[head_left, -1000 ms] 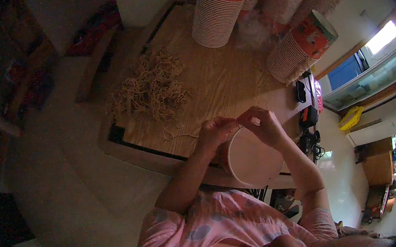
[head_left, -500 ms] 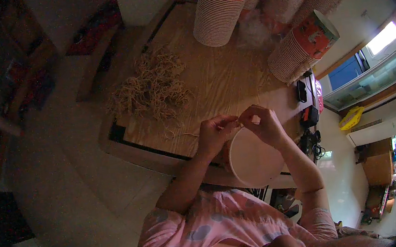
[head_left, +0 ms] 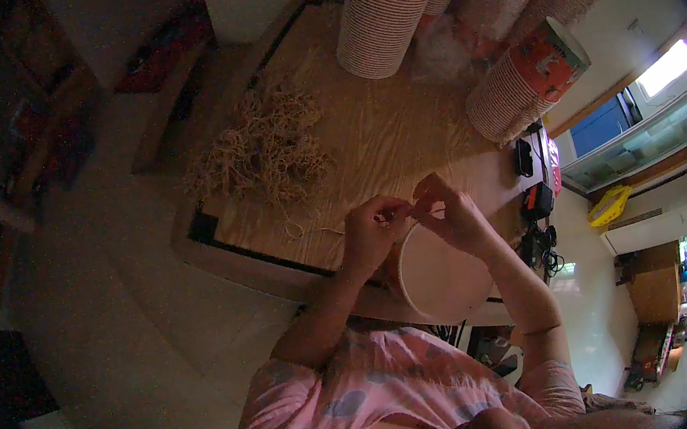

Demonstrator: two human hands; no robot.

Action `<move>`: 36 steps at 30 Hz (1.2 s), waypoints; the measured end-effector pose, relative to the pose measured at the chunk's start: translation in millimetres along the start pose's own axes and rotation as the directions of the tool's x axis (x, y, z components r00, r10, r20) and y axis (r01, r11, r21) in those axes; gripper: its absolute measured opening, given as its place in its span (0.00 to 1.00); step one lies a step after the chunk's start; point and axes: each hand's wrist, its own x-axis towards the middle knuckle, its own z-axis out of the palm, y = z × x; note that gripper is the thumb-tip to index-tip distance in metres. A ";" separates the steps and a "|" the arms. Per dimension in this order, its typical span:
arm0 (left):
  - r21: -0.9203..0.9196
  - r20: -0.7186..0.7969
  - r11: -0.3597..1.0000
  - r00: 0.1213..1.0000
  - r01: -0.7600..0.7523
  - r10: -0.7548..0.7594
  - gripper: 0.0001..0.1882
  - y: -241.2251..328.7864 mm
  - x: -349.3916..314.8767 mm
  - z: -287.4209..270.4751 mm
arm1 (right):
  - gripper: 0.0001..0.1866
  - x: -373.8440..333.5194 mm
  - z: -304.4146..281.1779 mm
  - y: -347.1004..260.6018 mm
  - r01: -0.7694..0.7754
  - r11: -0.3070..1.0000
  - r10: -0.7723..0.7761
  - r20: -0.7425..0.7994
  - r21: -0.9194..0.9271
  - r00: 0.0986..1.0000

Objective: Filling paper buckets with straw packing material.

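My left hand (head_left: 372, 232) and my right hand (head_left: 453, 224) meet fingertip to fingertip above the far rim of a white paper tub (head_left: 444, 279). Both are closed in a pinch, and what lies between the fingertips is too small to make out. The tub stands at the near table edge, its mouth toward me and its inside pale. A short tan strand (head_left: 330, 231) on the table runs toward my left hand. Farther left lies a loose heap of tangled tan strands (head_left: 270, 151), thin and string-like or root-like.
On the wood-grain table (head_left: 370, 153), tall nested stacks of paper tubs (head_left: 381, 30) stand at the back. Another stack (head_left: 507, 97) leans at the right, near crumpled clear plastic (head_left: 439, 49). Black devices (head_left: 524, 158) and cables (head_left: 542, 251) line the right edge.
My hands stay together over the tub's rim. My right fingers have lifted and turned slightly, and the fingertips have shifted a little. The tub and heap look the same.
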 end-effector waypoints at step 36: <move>-0.280 0.353 0.866 0.884 0.414 -0.308 0.10 -8.0 12.9 -12.4 | 0.07 3.6 -4.4 1.2 -0.036 0.999 0.034 0.081 0.015 0.996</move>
